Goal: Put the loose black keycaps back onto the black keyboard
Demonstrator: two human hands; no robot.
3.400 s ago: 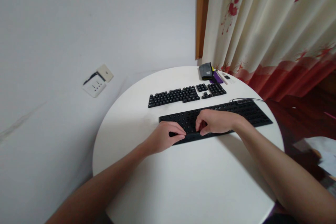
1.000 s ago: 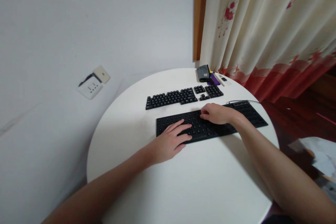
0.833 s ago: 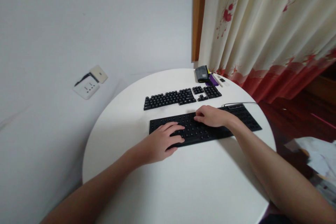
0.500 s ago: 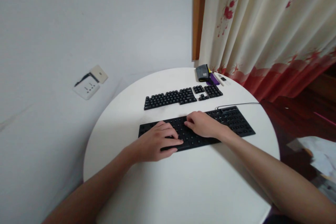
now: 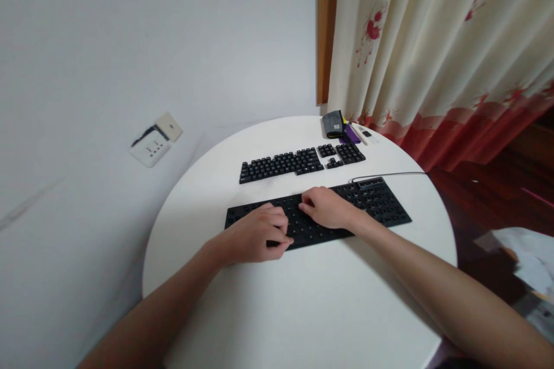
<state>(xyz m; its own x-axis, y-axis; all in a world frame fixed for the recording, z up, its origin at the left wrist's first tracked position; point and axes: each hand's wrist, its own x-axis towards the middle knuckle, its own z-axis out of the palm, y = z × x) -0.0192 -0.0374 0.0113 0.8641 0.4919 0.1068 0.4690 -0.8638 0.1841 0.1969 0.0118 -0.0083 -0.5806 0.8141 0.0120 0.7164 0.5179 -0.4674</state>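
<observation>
A black keyboard (image 5: 376,203) without keycaps lies across the round white table (image 5: 311,300), its cable (image 5: 389,174) running off to the right. My left hand (image 5: 255,234) sits on its left half, fingers curled over the top and thumb at the front edge. My right hand (image 5: 326,207) rests on the middle of the keyboard, fingers bent and lying on the key field with nothing in them. Behind the keyboard, the black keycaps (image 5: 281,162) are laid out on the table in keyboard order.
At the table's far edge lie a grey pouch (image 5: 333,124), a purple item (image 5: 351,134) and a small white tool (image 5: 361,135). A cream and red curtain (image 5: 433,52) hangs to the right. A wall socket (image 5: 151,147) is on the white wall at left.
The keyboard has slid left across the table under both hands. My left hand, flat a second ago, has curled onto the keyboard's left half. My right hand moved left with it.
</observation>
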